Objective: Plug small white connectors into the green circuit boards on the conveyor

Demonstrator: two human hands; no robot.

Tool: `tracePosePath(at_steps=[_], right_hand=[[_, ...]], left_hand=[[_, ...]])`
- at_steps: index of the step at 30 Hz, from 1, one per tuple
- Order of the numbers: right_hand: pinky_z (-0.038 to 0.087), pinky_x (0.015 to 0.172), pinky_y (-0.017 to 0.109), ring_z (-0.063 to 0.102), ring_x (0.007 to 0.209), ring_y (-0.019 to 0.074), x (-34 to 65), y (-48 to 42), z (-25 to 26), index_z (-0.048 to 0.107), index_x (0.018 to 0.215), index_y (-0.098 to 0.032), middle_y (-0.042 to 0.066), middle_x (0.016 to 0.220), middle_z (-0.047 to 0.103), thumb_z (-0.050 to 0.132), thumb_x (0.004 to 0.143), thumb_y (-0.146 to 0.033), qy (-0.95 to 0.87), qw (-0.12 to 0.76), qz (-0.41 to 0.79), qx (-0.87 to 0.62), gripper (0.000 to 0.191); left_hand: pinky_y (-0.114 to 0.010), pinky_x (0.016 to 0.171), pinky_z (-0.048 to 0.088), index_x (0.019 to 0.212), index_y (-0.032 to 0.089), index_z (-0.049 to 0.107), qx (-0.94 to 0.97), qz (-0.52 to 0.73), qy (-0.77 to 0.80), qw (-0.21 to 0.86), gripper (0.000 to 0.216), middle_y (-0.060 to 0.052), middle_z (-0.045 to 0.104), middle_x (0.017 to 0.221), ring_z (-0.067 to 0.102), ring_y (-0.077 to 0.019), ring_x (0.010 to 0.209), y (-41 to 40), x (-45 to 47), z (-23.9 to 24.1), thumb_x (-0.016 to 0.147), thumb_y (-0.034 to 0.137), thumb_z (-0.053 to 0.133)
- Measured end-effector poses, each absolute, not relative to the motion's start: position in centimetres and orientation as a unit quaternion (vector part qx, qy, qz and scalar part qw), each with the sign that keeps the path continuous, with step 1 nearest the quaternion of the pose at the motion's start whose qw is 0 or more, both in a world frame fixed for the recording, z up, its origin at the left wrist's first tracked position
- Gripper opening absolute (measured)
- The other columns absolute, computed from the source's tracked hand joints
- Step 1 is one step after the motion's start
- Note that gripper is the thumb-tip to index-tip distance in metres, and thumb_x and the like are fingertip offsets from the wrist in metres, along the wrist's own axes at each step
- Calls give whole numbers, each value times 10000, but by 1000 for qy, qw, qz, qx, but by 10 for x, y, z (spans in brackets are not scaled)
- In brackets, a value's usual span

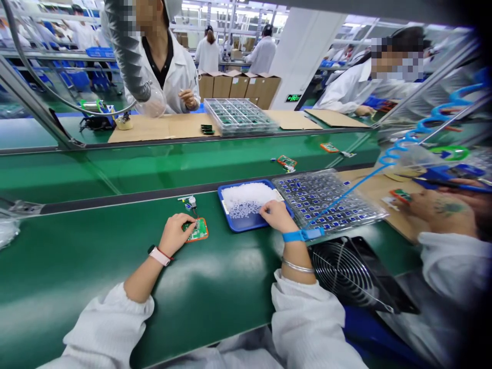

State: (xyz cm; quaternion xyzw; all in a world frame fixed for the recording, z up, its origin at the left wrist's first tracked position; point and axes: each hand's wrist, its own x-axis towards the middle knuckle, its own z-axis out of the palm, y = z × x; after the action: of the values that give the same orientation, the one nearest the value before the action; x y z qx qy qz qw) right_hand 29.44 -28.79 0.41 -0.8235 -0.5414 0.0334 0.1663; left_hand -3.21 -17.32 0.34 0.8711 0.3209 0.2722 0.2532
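My left hand (175,234) rests on the green mat with its fingers curled over a small green circuit board in an orange frame (198,230). My right hand (277,215) reaches into a blue tray (246,225) of small white plastic parts (248,197), fingers pinched among them; what they pinch is too small to make out. A blue wrist strap with a coiled cord sits on my right wrist (302,235). A few small loose parts (191,202) lie just beyond the board.
A clear tray of blue components (326,197) lies right of the blue tray, a black fan (346,271) below it. A green conveyor belt (154,164) carries boards (286,162). A neighbour's hands (442,210) work at right. Across the belt, a person stands beside another clear tray (238,115).
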Motion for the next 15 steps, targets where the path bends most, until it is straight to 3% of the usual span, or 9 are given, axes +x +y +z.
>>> tracePosePath(at_steps=[7,11,15], right_hand=[[364,755,302,536,697,167,291,-287,4,598,555,-158,67,673,623,521,716,-136,-558,170,47,-811,179],[360,791,359,501,708,185,285,-286,12,502,527,-187,61,639,539,511,715,-113,-567,282,28,-774,202],[374,871,381,510,902,210,238,-273,23,526,702,-192,97,865,563,480,817,-190,-612,361,34,-702,123]], left_hand=[[-329,746,429,816,205,658,872,275,318,250,111,-30,699,858,605,-191,815,-172,-32,1,826,269,568],[-327,745,427,820,200,660,871,276,320,251,102,-31,697,864,600,-191,814,-172,-32,0,826,257,576],[-333,747,423,815,204,662,868,272,329,252,124,-34,696,860,584,-195,825,-175,-31,5,842,270,561]])
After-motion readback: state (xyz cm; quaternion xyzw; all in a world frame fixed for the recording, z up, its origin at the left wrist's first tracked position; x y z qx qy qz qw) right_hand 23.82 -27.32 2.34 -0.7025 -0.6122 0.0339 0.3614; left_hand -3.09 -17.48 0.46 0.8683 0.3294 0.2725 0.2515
